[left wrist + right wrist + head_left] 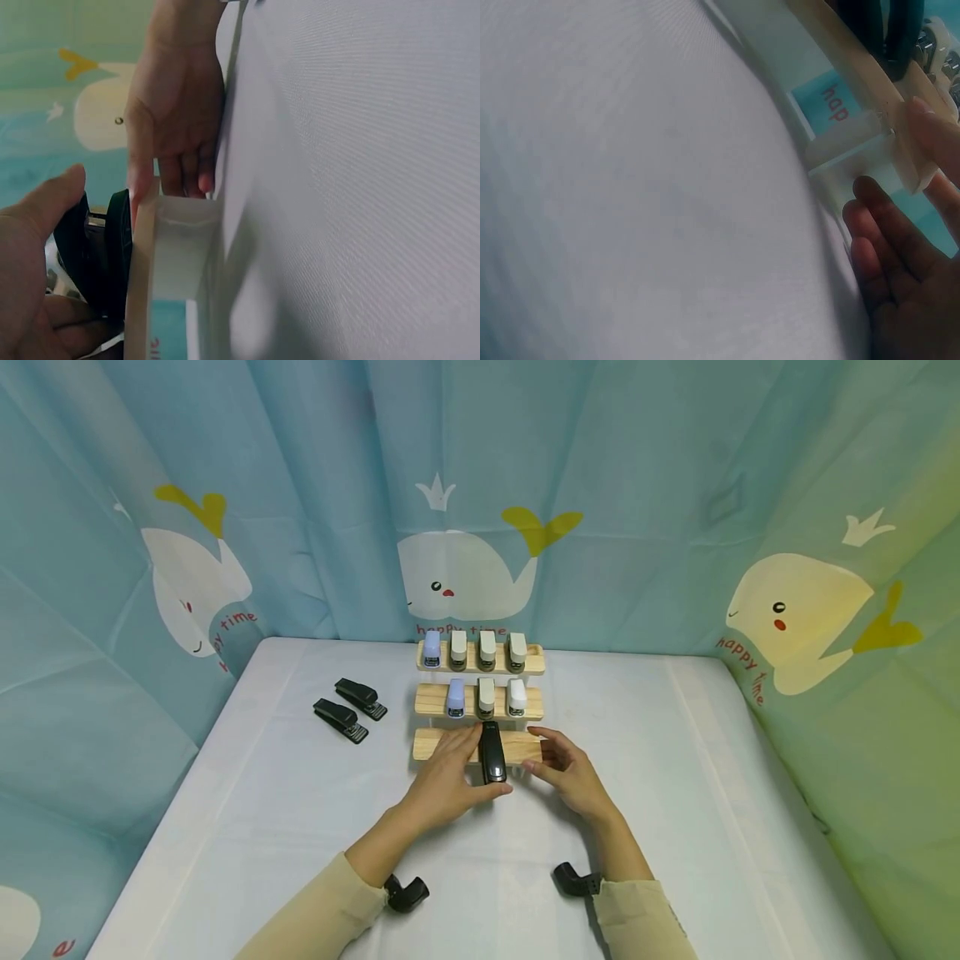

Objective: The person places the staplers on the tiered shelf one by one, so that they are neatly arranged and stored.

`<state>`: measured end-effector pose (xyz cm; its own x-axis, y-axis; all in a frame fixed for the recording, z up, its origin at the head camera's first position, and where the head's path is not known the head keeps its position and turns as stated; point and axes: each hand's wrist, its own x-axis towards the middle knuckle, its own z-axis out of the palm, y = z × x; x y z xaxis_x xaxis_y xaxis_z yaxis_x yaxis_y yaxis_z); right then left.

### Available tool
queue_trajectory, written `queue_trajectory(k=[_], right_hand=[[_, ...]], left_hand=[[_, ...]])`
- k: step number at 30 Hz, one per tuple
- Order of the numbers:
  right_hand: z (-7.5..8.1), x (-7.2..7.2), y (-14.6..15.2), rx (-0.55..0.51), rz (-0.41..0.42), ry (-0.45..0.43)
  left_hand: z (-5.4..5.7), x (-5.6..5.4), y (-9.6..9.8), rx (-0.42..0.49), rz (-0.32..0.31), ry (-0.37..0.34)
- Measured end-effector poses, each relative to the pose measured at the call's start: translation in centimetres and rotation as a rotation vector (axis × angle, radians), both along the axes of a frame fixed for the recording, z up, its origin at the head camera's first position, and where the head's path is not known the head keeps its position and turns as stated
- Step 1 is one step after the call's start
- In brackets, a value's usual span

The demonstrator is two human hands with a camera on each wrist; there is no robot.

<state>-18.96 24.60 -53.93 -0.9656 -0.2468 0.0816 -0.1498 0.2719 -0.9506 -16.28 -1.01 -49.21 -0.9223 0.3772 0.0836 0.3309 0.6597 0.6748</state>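
Note:
In the head view, my left hand [447, 781] holds a black stapler [492, 753] upright-lengthwise on the lowest wooden tier [521, 748] of a stepped display rack. Its thumb is at the stapler's near end and its fingers lie along the left side. The left wrist view shows the stapler [112, 247] against the board, between thumb and fingers. My right hand [573, 777] grips the right end of that same tier. In the right wrist view, one of its fingertips presses the board [900, 127], while other fingers curl beside the clear support [855, 150].
Small staplers stand on the upper tiers: a lilac one [432, 648] and several pale ones on top, a lilac one [456, 697] and two pale ones in the middle. Two black staplers [341, 719] [362, 697] lie on the white table left of the rack. A whale-print curtain [645, 568] surrounds the table.

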Motion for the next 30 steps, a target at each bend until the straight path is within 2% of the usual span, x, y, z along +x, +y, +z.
queue_trajectory(k=[6, 16, 22, 30], right_hand=[[0.2, 0.1, -0.1, 0.008, 0.0, -0.014], [-0.1, -0.1, 0.0, 0.01, 0.001, -0.008], [-0.1, -0.1, 0.0, 0.007, 0.004, -0.001], [-0.2, -0.2, 0.1, 0.011, -0.002, -0.001]], left_hand=[[0.1, -0.3, 0.5, -0.018, -0.018, -0.021], [0.3, -0.8, 1.0, -0.036, -0.048, -0.018], [-0.2, -0.8, 1.3, -0.048, -0.044, 0.06], [-1.0, -0.4, 1.9, -0.069, 0.014, 0.128]])
